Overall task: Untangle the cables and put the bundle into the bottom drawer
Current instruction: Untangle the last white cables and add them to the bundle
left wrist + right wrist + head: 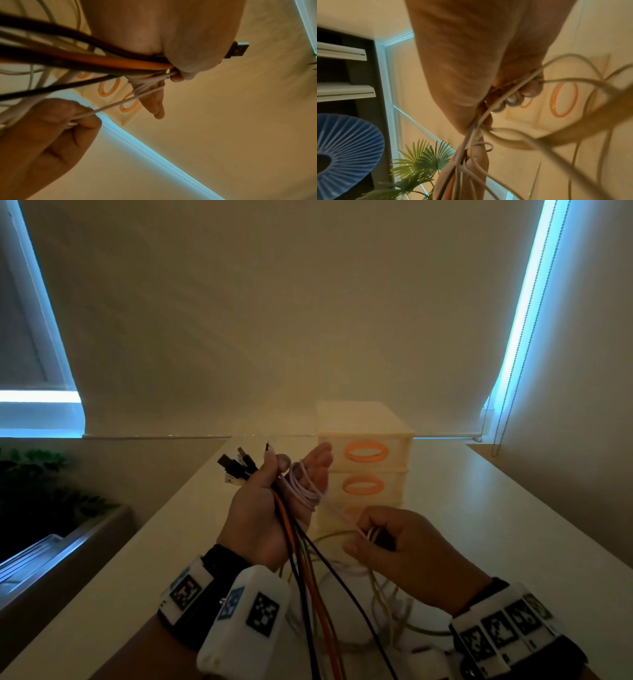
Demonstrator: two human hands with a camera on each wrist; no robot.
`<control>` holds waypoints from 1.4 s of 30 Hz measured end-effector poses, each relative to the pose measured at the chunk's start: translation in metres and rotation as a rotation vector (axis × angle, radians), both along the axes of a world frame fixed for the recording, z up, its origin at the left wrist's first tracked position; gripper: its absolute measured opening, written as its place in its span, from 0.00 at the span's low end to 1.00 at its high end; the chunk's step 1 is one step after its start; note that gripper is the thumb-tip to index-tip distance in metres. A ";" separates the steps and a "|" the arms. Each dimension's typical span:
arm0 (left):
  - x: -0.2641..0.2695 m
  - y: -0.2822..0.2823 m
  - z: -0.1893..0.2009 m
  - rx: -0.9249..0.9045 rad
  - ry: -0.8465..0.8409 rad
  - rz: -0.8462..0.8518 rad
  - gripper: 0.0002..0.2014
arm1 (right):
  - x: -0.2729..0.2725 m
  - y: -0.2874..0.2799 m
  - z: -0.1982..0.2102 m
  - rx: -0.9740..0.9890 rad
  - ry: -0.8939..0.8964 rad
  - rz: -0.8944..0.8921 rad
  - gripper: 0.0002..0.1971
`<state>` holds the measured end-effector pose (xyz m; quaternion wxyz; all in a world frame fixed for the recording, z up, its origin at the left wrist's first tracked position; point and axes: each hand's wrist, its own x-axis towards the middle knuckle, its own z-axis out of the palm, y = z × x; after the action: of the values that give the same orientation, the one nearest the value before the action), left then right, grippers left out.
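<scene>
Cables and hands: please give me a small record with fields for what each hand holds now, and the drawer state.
left hand: grips the cable bundle, plugs sticking out above
white cable: looped round the left fingers
right hand: pinches the white cable, pulled taut
drawer unit: on the table behind the hands; the two upper drawers closed, bottom one partly hidden
</scene>
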<state>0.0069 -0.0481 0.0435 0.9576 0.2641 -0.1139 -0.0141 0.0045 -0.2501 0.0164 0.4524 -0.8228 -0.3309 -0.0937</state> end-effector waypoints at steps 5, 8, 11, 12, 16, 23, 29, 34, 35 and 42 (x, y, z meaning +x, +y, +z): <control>0.004 0.006 -0.001 0.026 0.091 0.010 0.20 | 0.005 -0.006 0.002 0.146 -0.105 -0.181 0.17; 0.007 0.010 0.000 0.020 0.118 0.046 0.19 | 0.013 -0.015 0.002 0.244 -0.120 -0.261 0.21; 0.011 0.015 -0.001 0.021 0.147 0.086 0.18 | 0.017 -0.021 0.000 0.329 -0.089 -0.231 0.23; 0.012 0.016 -0.002 0.017 0.155 0.096 0.18 | 0.018 -0.023 0.000 0.365 -0.067 -0.215 0.24; 0.016 0.023 -0.002 -0.010 0.170 0.127 0.18 | 0.026 -0.034 0.000 0.460 0.011 -0.186 0.21; 0.022 0.040 -0.001 -0.056 0.189 0.215 0.19 | 0.043 -0.053 -0.009 0.207 0.050 -0.366 0.23; 0.017 0.033 0.002 -0.023 0.168 0.230 0.18 | 0.041 -0.050 -0.016 -0.217 -0.084 -0.466 0.03; 0.011 0.020 0.004 0.038 0.069 0.194 0.18 | 0.022 -0.020 0.004 0.243 -0.224 -0.335 0.07; 0.010 0.018 0.004 0.047 0.059 0.186 0.18 | 0.016 -0.010 0.009 0.333 -0.125 -0.259 0.07; 0.007 0.018 0.007 -0.065 0.015 0.081 0.19 | 0.011 0.036 -0.008 -0.138 0.290 0.068 0.06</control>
<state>0.0140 -0.0299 0.0506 0.9663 0.2373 -0.0966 0.0263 0.0150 -0.2144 0.0086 0.4407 -0.8452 -0.2954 0.0642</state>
